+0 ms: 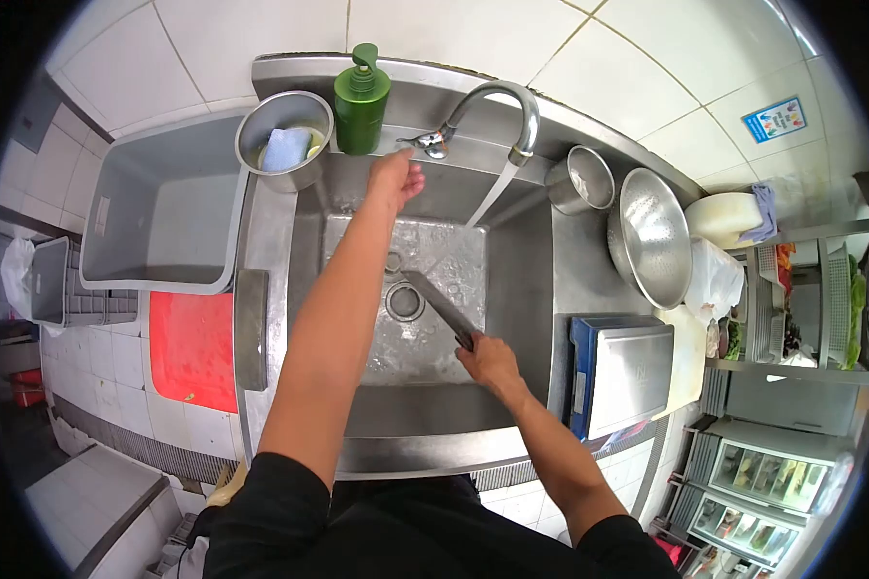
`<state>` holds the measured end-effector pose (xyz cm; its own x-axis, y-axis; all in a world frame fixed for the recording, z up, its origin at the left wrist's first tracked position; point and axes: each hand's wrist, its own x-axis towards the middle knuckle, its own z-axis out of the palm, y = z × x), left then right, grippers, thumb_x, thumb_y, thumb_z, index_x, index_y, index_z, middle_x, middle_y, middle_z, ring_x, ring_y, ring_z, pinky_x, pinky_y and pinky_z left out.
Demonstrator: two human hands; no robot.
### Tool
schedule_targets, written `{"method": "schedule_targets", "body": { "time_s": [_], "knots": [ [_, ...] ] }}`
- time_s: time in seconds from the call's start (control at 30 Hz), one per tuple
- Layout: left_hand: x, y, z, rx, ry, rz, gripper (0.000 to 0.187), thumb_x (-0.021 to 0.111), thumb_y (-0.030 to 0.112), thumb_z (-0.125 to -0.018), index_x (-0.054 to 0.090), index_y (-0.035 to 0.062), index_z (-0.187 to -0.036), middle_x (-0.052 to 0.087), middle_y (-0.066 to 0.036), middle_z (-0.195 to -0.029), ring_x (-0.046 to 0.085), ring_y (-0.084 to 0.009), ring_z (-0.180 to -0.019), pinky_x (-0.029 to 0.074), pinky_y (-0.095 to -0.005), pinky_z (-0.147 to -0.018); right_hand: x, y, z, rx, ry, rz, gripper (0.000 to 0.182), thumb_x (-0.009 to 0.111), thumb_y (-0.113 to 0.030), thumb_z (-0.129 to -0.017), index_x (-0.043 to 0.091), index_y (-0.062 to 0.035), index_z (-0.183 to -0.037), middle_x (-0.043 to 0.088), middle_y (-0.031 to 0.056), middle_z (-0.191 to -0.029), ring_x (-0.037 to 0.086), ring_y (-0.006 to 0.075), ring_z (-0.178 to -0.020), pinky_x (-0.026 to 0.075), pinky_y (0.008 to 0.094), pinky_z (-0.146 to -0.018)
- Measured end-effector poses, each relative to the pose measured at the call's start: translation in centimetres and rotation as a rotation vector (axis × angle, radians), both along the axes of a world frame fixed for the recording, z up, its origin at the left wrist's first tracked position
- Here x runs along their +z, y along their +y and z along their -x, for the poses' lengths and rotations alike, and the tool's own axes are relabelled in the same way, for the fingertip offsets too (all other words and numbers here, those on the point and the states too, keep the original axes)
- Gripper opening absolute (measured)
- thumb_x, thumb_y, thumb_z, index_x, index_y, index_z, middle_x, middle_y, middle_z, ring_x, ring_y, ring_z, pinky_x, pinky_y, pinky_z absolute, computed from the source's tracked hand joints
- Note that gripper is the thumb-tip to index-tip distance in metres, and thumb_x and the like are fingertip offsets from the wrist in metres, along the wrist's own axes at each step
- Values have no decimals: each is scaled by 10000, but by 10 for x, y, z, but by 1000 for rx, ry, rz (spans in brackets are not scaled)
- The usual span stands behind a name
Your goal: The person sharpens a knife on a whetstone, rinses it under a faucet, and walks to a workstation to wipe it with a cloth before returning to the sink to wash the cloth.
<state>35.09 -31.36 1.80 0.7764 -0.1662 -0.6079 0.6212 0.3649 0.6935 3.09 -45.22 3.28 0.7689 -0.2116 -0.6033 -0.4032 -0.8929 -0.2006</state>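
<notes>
My left hand (395,180) reaches across the sink to the tap lever (418,143), its fingers curled in and nothing seen in them; its upper edge is right at the lever. Water runs from the curved tap (523,147) into the steel sink (352,410). In my right hand (493,364) is the handle of a knife (436,302). Its wide blade slants up and left, low over the sink floor, with the tip near the round drain (405,302). A green pump bottle (361,114) stands behind my left hand, on the back ledge.
Left of the sink are a steel pot (304,179) with a light blue sponge (287,150), a grey tub (164,207) and a red board (193,347). On the right stand a small steel pot (581,181), a perforated bowl (650,241) and a blue-sided scale (628,379).
</notes>
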Motion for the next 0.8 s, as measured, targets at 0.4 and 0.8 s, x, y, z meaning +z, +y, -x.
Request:
{"method": "schedule_targets", "body": {
  "time_s": [0.4, 0.8],
  "knots": [
    [48, 120, 147, -207, -983, -968, 357, 677, 142, -822, 687, 109, -1177, 634, -112, -1223, 595, -316, -1107, 464, -396, -946, -12, 17, 45, -135, 99, -6, 462, 575, -465, -895, 673, -56, -1085, 684, 218, -1086, 649, 387, -1052, 508, 482, -909],
    [34, 314, 312, -547, -956, -1447, 562, 775, 93, -685, 636, 88, -1230, 578, -94, -1320, 529, -360, -1104, 446, -451, -974, -1, 47, 77, -222, -161, -66, 428, 587, -439, -879, 678, -31, -971, 694, 222, -990, 655, 400, -987, 508, 506, -857]
  ]
}}
